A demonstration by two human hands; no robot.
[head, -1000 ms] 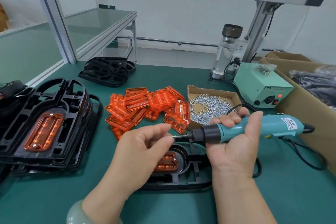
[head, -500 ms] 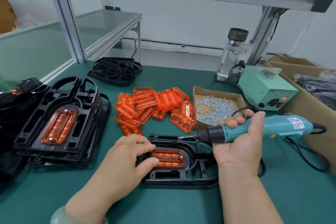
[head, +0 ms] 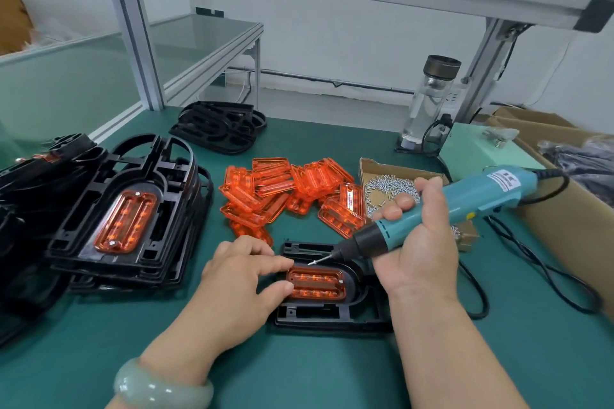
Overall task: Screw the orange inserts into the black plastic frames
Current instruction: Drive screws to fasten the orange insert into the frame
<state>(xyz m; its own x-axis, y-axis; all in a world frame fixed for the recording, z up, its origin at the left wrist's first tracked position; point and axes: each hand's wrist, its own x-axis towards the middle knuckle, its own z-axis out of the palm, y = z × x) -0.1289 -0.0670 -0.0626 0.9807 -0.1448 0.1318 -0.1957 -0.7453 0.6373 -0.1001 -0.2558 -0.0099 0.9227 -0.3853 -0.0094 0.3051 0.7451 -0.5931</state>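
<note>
Your right hand (head: pixel 422 242) grips the screwdriver (head: pixel 471 202), fingers wrapped round its barrel. Half a second ago you held it level over the far edge of the black frame (head: pixel 332 317). Now it slants down, and the screw (head: pixel 312 262) on its tip is close by the far left corner of the orange insert (head: pixel 315 284); whether it touches cannot be told. The insert sits in the frame's rounded pocket, on the table (head: pixel 332 375) before you. Your left hand (head: pixel 239 279) has shifted: forefinger and thumb now pinch the insert's left end, where only the thumb lay before. The heap of loose inserts (head: pixel 285 196) and the box of screws (head: pixel 382 167) lie behind, unmoved.
</note>
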